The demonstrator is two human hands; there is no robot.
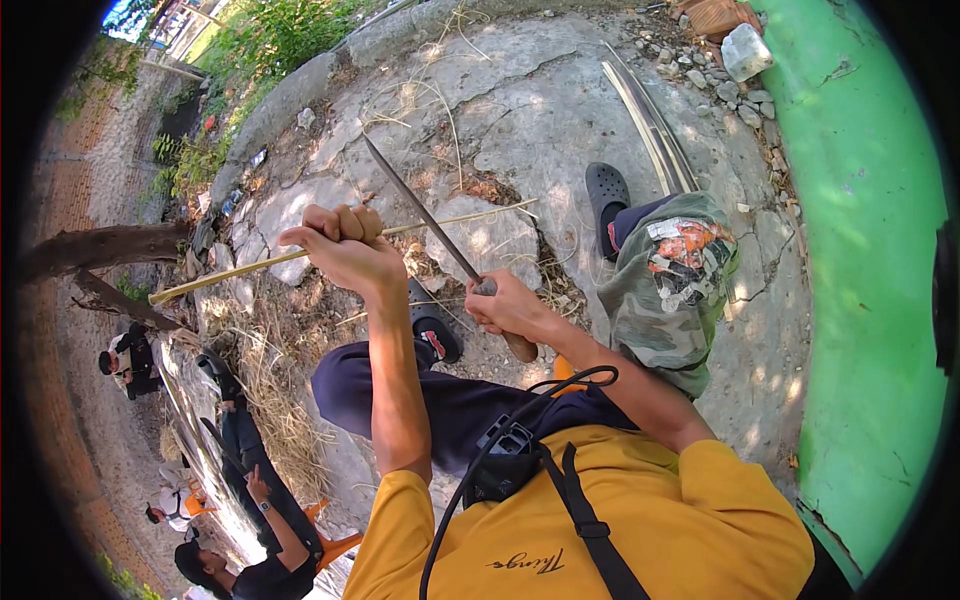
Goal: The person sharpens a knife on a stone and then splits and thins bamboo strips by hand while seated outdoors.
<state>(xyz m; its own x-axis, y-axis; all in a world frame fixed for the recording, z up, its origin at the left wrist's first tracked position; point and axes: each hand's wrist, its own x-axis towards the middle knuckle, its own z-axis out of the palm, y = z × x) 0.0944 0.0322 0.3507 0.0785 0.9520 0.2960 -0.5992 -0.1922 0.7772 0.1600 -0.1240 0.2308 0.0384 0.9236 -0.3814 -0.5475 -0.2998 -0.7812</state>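
My left hand (345,248) is closed in a fist around a thin pale bamboo strip (225,275). That strip runs from the left, through the fist, to the right over the cracked ground. In my right hand (508,305) is a long knife (412,197), gripped by its wooden handle. Its narrow dark blade points up and to the left and crosses the strip just right of my left fist. Whether blade and strip touch, I cannot tell. A camouflage cloth (675,310) with an orange and white patch lies over my right knee.
Long split bamboo strips (645,125) lie beyond my right foot. Thin shavings (405,100) are scattered ahead on broken concrete. A green wall (870,280) borders the right, with rubble beside it. At lower left a person in black (275,540) sits near a straw pile (275,400).
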